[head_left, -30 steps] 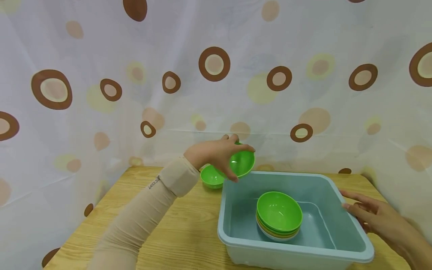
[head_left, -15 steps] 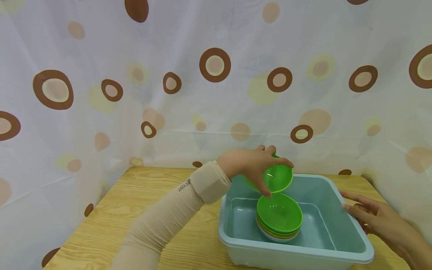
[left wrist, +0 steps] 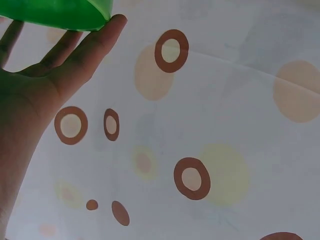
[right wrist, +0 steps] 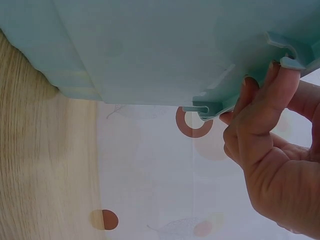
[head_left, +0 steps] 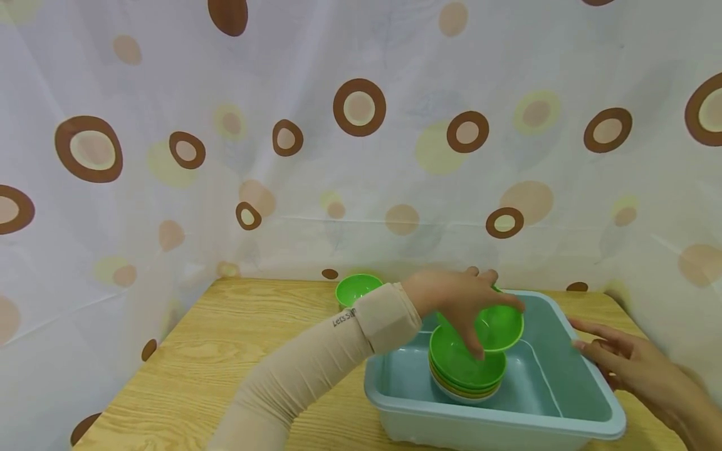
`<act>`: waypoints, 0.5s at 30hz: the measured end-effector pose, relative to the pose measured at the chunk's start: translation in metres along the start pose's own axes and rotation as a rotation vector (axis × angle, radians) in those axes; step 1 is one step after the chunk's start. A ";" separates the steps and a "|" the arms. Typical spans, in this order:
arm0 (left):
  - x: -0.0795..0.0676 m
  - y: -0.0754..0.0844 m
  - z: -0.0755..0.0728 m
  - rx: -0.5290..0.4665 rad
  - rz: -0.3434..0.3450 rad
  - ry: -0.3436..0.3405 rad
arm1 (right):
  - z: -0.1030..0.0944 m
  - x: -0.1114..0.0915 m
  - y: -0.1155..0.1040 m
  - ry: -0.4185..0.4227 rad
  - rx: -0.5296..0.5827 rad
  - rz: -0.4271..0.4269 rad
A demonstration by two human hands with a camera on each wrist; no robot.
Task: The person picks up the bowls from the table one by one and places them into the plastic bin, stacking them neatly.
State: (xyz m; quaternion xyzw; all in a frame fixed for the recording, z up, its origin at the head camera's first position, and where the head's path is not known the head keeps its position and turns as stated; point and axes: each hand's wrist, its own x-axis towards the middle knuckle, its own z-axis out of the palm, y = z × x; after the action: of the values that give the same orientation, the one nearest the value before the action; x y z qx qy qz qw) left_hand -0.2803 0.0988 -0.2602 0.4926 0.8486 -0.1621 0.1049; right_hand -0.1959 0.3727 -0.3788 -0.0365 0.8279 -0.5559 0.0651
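My left hand grips a green bowl by its rim, tilted, over the blue basin. In the left wrist view the held bowl shows at the top, the fingers along its edge. Below it in the basin stands a stack of bowls, green on top with yellow and white lower down; the held bowl overlaps the stack in the head view. My right hand holds the basin's right rim, and in the right wrist view its curled fingers reach under that rim.
Another green bowl stands on the wooden table behind the basin's left side, partly hidden by the left sleeve. A patterned curtain hangs along the back and both sides of the table.
My left hand has carried the green bowl rightward and down, from beside the basin's back left corner to over the stack. The right hand and basin have stayed in place.
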 end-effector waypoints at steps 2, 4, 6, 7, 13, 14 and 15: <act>0.004 0.002 0.003 0.023 0.001 -0.022 | 0.000 0.000 0.000 -0.003 0.002 0.000; 0.007 0.004 0.006 0.032 -0.002 -0.042 | 0.000 0.000 0.000 -0.008 0.008 -0.003; 0.010 0.006 0.009 0.031 -0.009 -0.057 | 0.001 -0.001 0.001 -0.009 0.012 -0.006; 0.010 0.006 0.010 0.033 -0.017 -0.063 | 0.001 -0.001 0.000 -0.006 0.010 -0.006; 0.016 0.006 0.019 0.026 -0.028 -0.088 | 0.004 -0.003 -0.004 0.011 -0.017 -0.015; 0.018 0.006 0.020 0.018 -0.025 -0.095 | 0.004 -0.004 -0.004 0.011 -0.018 -0.016; 0.019 0.006 0.022 0.009 -0.018 -0.101 | 0.004 -0.004 -0.005 0.012 -0.015 -0.016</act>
State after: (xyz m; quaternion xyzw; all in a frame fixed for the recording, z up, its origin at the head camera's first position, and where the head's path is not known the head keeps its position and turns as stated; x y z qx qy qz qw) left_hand -0.2841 0.1085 -0.2884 0.4768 0.8458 -0.1916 0.1438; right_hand -0.1917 0.3680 -0.3755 -0.0403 0.8321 -0.5503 0.0556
